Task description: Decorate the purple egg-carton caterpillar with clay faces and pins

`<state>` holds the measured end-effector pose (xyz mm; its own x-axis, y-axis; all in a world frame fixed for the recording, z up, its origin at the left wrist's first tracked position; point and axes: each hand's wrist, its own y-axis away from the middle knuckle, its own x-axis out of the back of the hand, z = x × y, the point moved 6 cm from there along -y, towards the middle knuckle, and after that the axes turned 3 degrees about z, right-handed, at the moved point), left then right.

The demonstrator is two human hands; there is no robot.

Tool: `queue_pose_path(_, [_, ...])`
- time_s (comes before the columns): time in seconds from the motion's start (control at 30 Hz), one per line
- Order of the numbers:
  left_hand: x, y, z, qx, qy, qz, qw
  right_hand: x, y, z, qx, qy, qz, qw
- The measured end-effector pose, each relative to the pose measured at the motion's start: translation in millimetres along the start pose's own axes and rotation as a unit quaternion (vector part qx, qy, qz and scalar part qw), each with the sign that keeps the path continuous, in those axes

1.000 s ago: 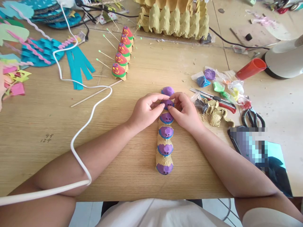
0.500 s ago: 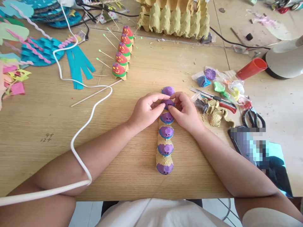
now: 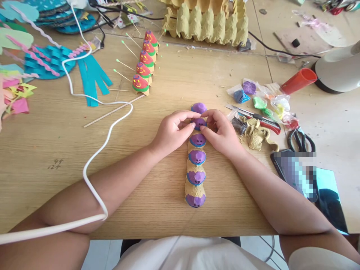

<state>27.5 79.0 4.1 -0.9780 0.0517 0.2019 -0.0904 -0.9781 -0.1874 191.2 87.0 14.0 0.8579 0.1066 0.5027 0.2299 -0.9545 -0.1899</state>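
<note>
An egg-carton strip lies lengthwise in front of me, its several bumps covered in purple clay with blue rims; most show small dark faces. My left hand grips the left side of the second bump from the far end, between thumb and fingers. On the right side of the same bump, my right hand has its thumb and fingertips pressed, near the dark marks. Whether a tiny piece is between the fingertips is too small to tell.
Red and green painted cones with sticks stand back left. A white cable crosses my left forearm. To the right are clay packets, a cutter, scissors and a phone. An egg carton sits at the back.
</note>
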Motion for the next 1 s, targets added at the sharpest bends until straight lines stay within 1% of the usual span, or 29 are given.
queue_pose_path(0.2, [0.1,-0.1,-0.1,0.003,0.0,-0.001,1.0,2.0,-1.6,1.4,-0.004,-0.018,0.006,1.0])
queue_pose_path(0.43, [0.3,-0.1,-1.4,0.003,-0.001,0.003,1.0,1.5,-1.8,2.8,-0.026,-0.034,0.007,0.999])
queue_pose_path(0.67, [0.0,0.4,1.0,0.006,0.005,-0.001,1.0,3.8,-3.0,0.1,-0.018,-0.021,0.023,0.999])
queue_pose_path(1.0, [-0.2,0.2,2.4,0.003,0.0,-0.004,1.0,3.1,-3.2,0.0,-0.015,-0.015,0.031,0.999])
